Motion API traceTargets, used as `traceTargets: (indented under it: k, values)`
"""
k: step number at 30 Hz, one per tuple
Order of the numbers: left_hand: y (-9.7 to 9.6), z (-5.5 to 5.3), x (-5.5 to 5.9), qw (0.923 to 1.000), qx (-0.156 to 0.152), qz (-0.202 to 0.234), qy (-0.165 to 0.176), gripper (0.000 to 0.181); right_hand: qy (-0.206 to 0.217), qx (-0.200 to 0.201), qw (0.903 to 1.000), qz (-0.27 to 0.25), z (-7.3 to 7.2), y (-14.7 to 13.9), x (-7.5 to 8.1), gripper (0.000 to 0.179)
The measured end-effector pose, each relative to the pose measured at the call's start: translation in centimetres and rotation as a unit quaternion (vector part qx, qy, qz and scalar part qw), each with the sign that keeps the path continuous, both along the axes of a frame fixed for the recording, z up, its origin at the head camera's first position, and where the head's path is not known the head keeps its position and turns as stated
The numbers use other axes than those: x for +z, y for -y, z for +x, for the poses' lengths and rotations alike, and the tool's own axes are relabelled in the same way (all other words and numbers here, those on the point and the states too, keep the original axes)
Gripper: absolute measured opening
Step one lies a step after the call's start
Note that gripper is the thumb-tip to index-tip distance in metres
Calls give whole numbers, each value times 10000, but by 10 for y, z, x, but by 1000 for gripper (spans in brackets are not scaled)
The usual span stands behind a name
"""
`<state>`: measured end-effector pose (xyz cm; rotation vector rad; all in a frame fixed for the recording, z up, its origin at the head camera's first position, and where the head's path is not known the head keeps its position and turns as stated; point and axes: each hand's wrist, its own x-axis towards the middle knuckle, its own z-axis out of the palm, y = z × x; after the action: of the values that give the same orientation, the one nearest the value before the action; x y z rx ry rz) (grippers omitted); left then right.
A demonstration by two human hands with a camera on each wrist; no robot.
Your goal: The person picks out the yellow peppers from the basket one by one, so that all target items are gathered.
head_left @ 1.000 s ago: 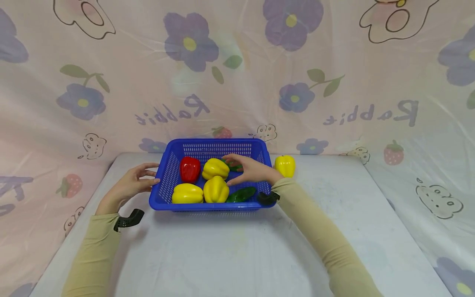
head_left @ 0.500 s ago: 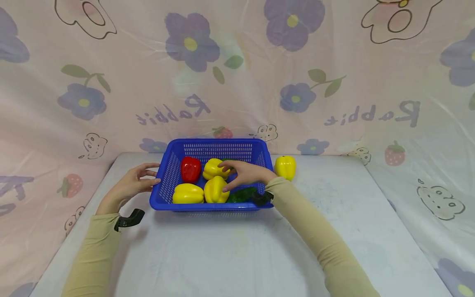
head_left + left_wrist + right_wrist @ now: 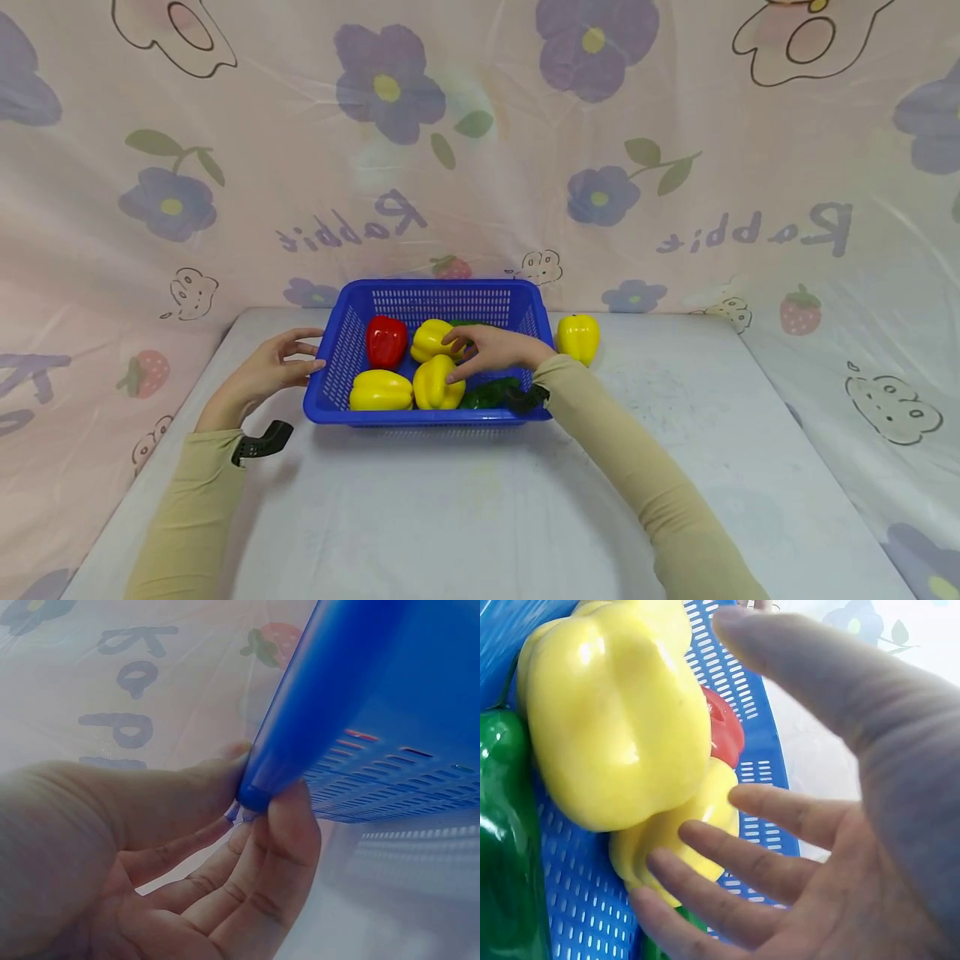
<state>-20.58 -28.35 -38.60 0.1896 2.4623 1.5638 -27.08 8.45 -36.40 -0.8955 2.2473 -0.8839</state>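
A blue plastic basket point(image 3: 420, 418) holds several glossy bell peppers. My left hand point(image 3: 262, 371) pinches its left rim between thumb and fingers, as the left wrist view shows. My right hand point(image 3: 498, 348) hangs over the basket's right half, fingers spread with nothing between them. Nearest to it are a front yellow bell pepper point(image 3: 435, 385) and a back yellow bell pepper point(image 3: 431, 340). Another yellow bell pepper point(image 3: 381, 390) lies front left, with a red bell pepper point(image 3: 386, 342) behind it. A long dark green vegetable point(image 3: 508, 847) lies under the right hand, partly hidden in the head view.
One more yellow bell pepper point(image 3: 577, 337) stands on the white table point(image 3: 480, 517), just right of the basket. A second green vegetable point(image 3: 468, 323) shows at the basket's back, partly covered by the right hand. A patterned curtain point(image 3: 480, 167) hangs behind the table.
My right hand has shifted slightly left and nearer to me, from beside the back green vegetable to over the yellow peppers. The left hand and basket stay in place.
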Motion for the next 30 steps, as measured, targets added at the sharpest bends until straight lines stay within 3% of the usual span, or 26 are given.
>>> traceTargets:
  k: [6,15,24,30]
  values:
    - [-1,0,1,10000,-17,19,-11,66,-2,-174,9995,274,-1,3,0,62]
    - [-1,1,1,10000,-25,23,1,66,566,-536,9963,360,-2,8,-3,48]
    - [-1,1,1,10000,-9,-27,-22,66,1014,-742,9906,536,-2,16,-7,50]
    - [-1,1,1,10000,-21,21,-33,66,1052,-839,9890,609,1,20,-7,53]
